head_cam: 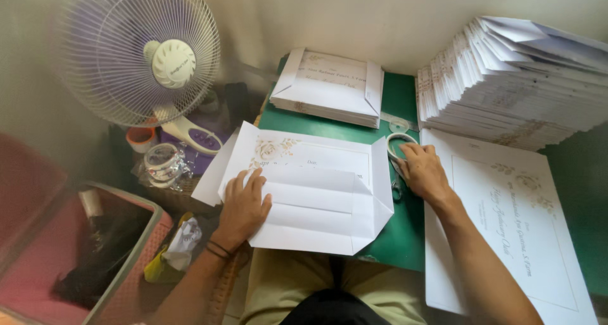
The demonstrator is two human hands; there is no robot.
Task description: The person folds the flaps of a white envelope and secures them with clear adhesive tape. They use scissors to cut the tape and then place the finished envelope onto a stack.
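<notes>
Green surface [400, 236]: near edge met at the lap, little bare room left between paper items.

Folded white sheet [316, 195]: laid flat at centre, side flaps turned in, pale floral print at its far-left corner. It is pressed down at its left edge by the left hand [244, 205], fingers spread flat, clamped on nothing.

Right hand [423, 170]: rested just right of the sheet, fingers curled loosely onto a roll of clear tape [399, 144]; a firm hold cannot be told.

Large flat printed sheet [513, 224]: white, ornate script and floral motif, covering the right part of the surface, under the right forearm.

Small stack of folded envelopes [329, 87]: far centre.

Tall fanned stack of white envelopes [513, 81]: far right, blocking that corner.

Off the surface, left: pink bin [95, 262], tape rolls [161, 163], white table fan [136, 53] at far left.
</notes>
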